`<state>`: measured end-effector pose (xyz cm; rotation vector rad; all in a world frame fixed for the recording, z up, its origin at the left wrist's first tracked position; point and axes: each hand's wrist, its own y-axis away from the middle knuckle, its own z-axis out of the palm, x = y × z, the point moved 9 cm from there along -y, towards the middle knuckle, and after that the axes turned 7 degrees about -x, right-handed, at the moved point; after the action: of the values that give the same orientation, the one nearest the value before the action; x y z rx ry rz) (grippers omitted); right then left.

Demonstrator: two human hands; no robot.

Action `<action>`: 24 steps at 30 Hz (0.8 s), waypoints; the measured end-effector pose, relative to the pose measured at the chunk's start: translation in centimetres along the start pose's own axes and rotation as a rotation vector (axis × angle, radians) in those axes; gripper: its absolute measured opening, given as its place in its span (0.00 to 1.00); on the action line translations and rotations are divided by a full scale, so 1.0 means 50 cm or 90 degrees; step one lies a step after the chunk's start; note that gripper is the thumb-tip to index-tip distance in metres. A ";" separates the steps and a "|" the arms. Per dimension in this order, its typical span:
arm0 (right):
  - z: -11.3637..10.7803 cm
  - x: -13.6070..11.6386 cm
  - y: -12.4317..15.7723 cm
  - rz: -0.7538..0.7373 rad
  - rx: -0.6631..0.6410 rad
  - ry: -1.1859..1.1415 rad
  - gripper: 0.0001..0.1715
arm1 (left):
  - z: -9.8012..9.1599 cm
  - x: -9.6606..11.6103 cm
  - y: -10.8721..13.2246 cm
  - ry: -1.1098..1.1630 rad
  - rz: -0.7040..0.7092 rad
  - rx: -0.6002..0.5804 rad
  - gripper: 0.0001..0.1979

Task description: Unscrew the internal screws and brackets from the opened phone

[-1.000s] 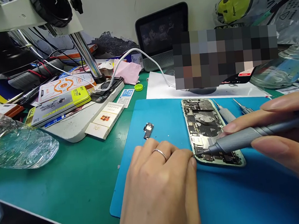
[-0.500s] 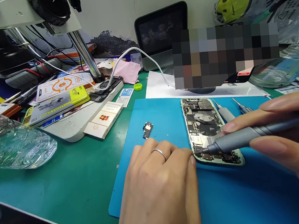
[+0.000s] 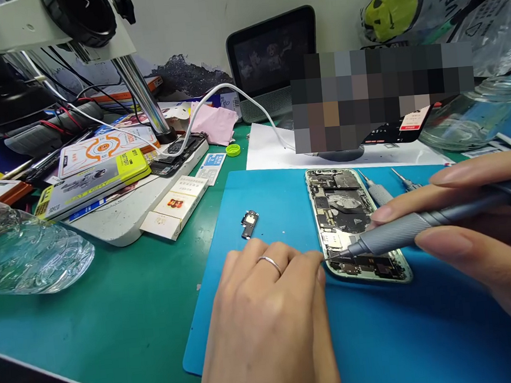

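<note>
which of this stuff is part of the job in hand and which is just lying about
Seemingly part of the job:
opened phone
grey tool in the right hand
left hand, fingertips by the tool's tip
blue mat under the phone
probably the small loose part

Apparently just lying about:
clear bottle
white box
green cap
pink cloth

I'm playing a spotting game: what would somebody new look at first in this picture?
Probably the opened phone, its insides showing, on the blue mat. Next, perhaps, the grey pen-shaped tool in the right hand, slanting over the phone, its thin tip close to the left hand, which wears a silver ring. Then maybe the yellow-and-grey battery box at the picture's left.
</note>
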<state>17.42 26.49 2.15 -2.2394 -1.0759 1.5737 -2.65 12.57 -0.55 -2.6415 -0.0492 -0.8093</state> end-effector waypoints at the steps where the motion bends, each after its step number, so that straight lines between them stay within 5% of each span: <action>1: 0.000 -0.001 -0.004 0.003 0.004 -0.008 0.24 | 0.000 0.000 0.000 0.000 0.001 0.000 0.21; 18: 0.007 0.014 -0.002 0.038 -0.014 -0.023 0.28 | 0.006 -0.002 0.004 0.008 0.001 -0.006 0.23; 24: -0.043 0.049 0.010 0.016 0.070 0.006 0.34 | 0.008 -0.003 0.002 0.015 0.002 0.003 0.23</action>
<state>19.92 28.25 0.99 -2.1945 -0.9391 1.5894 -2.53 12.62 -0.97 -2.6275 -0.0407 -0.8373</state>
